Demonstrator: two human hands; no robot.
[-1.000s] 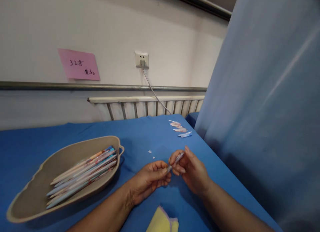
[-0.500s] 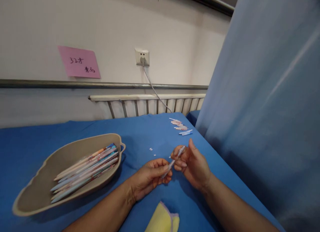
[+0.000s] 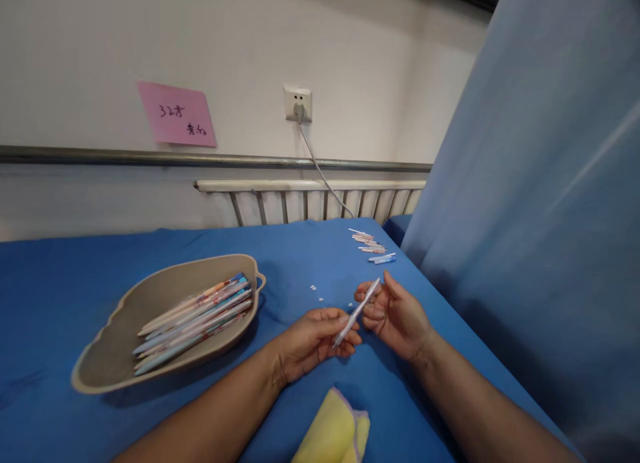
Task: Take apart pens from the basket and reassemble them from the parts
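A slim whitish pen (image 3: 356, 314) slants up to the right, its lower part pinched between the thumb and fingers of my left hand (image 3: 320, 340). My right hand (image 3: 397, 320) is beside the pen's upper end, thumb raised apart and fingers loosely curled behind it. Whether those fingertips touch the pen I cannot tell. To the left, a beige leaf-shaped tray (image 3: 107, 363) holds a bundle of pens (image 3: 197, 326) in pale, blue and orange colours. Small white bits (image 3: 321, 299) lie on the blue sheet just beyond my hands.
Past my right hand, thin pen refills or sticks (image 3: 369, 240) lie in a row beside blue pieces (image 3: 383, 258). A folded yellow cloth (image 3: 333, 430) is in front of me. A blue curtain (image 3: 525, 216) hangs at right; a railing (image 3: 310, 185) runs behind.
The view has shifted, so everything appears slightly farther right and higher. The pen stays in my left hand, and more of its length shows beside my right fingers.
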